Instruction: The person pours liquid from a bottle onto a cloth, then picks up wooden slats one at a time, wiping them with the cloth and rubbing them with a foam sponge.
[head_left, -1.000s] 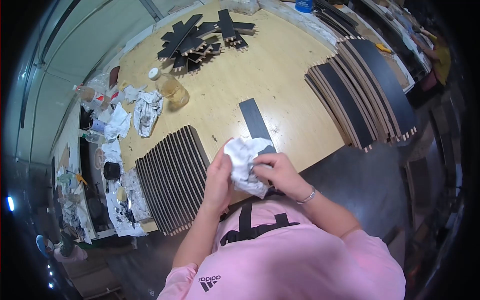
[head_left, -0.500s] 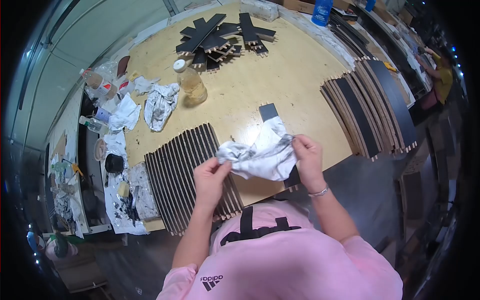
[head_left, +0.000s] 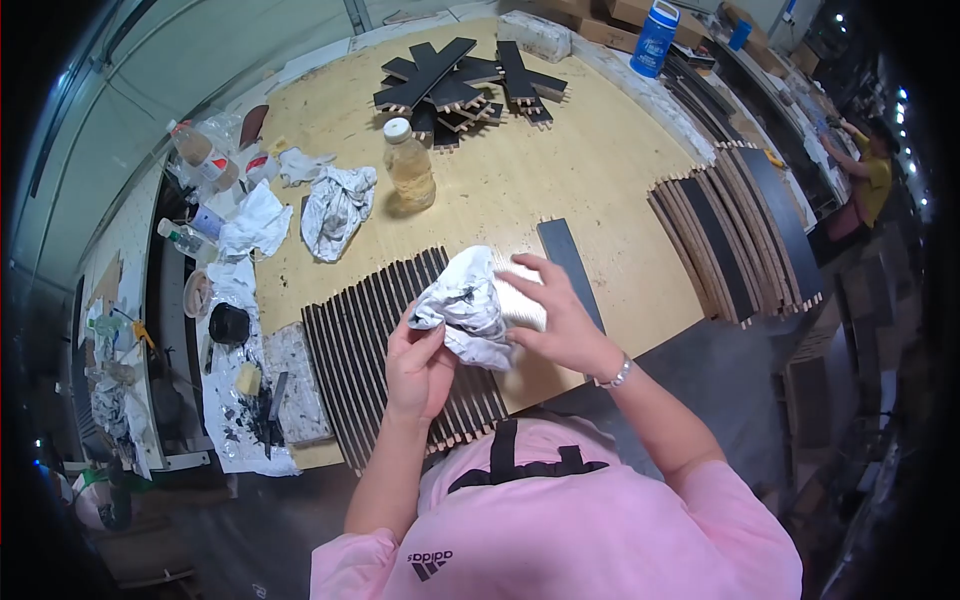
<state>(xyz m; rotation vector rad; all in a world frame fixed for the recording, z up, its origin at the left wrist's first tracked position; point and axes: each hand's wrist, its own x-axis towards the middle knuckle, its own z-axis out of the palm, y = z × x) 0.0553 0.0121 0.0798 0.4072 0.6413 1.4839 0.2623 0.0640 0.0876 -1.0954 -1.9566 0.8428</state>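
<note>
A crumpled white rag [head_left: 468, 305] with dark stains is pinched between the thumb and fingers of my left hand [head_left: 420, 368]. Just right of the rag, my right hand [head_left: 565, 325] has its fingers spread, the thumb close to the cloth's edge; whether it touches the cloth is hard to tell. Behind that hand lies a single dark board [head_left: 568, 258] with small pegs at its end. Under and left of the rag stands a row of dark slats [head_left: 375, 360] on edge, side by side.
A capped bottle of yellowish liquid [head_left: 409, 172] stands mid-table. Dark pegged boards [head_left: 430, 78] lie piled at the back; more are stacked in a row [head_left: 735, 235] at right. Rags [head_left: 338, 210], bottles and a black cup [head_left: 229, 325] crowd the left. A co-worker [head_left: 868, 180] is far right.
The rag, stretched between both hands before, is now bunched up in my left hand. My right hand has let go and moved left with fingers spread, uncovering more of the single board.
</note>
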